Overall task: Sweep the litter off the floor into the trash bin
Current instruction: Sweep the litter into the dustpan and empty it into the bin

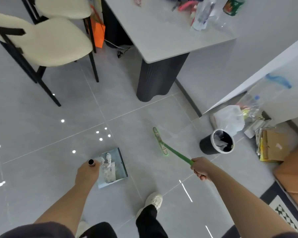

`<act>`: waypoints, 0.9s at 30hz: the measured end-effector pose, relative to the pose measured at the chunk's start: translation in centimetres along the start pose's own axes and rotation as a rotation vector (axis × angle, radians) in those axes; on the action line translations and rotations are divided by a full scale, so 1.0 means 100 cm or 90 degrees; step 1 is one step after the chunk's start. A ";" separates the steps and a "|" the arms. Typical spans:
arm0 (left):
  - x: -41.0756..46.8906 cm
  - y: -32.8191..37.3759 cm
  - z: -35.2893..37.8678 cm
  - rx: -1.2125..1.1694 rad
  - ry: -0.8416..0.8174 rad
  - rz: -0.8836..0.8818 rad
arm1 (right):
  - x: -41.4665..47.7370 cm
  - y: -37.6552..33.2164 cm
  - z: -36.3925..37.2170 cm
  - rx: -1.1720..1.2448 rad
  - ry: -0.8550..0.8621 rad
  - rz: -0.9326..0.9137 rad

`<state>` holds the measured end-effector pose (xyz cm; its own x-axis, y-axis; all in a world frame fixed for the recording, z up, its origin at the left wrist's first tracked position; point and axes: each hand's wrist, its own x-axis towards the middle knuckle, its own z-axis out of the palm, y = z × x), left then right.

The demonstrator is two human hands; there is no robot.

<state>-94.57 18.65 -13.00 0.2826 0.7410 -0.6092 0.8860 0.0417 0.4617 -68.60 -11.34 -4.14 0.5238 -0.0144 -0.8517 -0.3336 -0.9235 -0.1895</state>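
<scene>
Litter [108, 161] in dustpan [121, 170] beside left grip [87, 174] around its handle [91, 162]; right grip [200, 169] around broom [176, 153].

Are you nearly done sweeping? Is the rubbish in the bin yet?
Nearly. White paper scraps already lie in the dustpan, and the grey floor tiles nearby show no loose litter. The left hand holds the dustpan's handle and the right hand grips the green broom. What is left is tipping the dustpan into the black trash bin, which stands apart to the right.
</scene>
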 end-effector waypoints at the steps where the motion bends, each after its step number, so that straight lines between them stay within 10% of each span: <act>1: 0.000 0.019 0.016 -0.003 0.005 0.009 | 0.012 0.004 -0.024 0.001 0.020 -0.002; 27: 0.108 0.374 0.210 -0.024 -0.031 -0.019 | 0.275 -0.168 -0.277 -0.187 0.139 -0.056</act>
<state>-50.66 14.19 -15.82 0.2751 0.7059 -0.6527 0.8796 0.0892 0.4672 -26.91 -6.82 -10.84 0.7059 0.0170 -0.7081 -0.0580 -0.9950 -0.0817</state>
